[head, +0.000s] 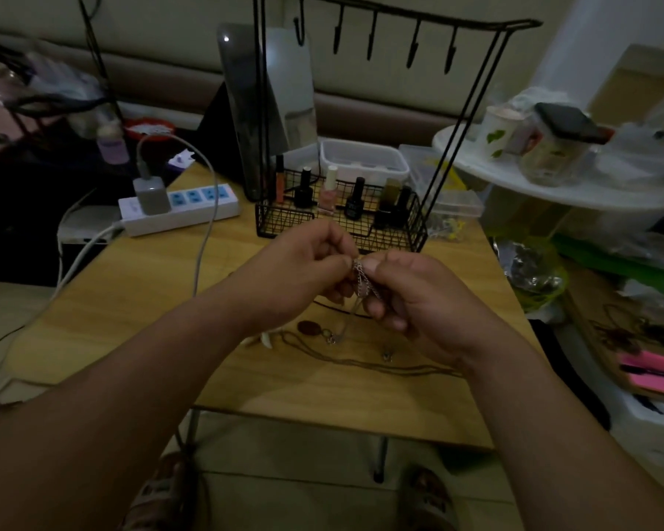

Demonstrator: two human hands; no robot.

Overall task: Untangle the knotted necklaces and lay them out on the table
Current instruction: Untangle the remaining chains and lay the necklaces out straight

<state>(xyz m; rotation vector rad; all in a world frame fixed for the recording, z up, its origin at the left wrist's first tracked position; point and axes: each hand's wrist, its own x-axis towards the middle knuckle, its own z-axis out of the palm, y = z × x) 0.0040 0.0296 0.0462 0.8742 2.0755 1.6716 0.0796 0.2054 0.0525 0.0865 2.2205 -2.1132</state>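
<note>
Both hands are raised above the wooden table with a silver chain necklace pinched between them. My left hand pinches its top from the left with thumb and forefinger. My right hand pinches it from the right, fingers curled round the hanging strands. The chain's lower end hangs down to the table. A brown cord necklace with an oval brown pendant lies on the table under my hands, beside a pale tooth-shaped pendant.
A black wire jewellery stand with hooks and nail polish bottles stands just behind my hands. A white power strip with cables lies at the table's back left. Clear plastic boxes sit behind the stand. Clutter crowds a white side table to the right.
</note>
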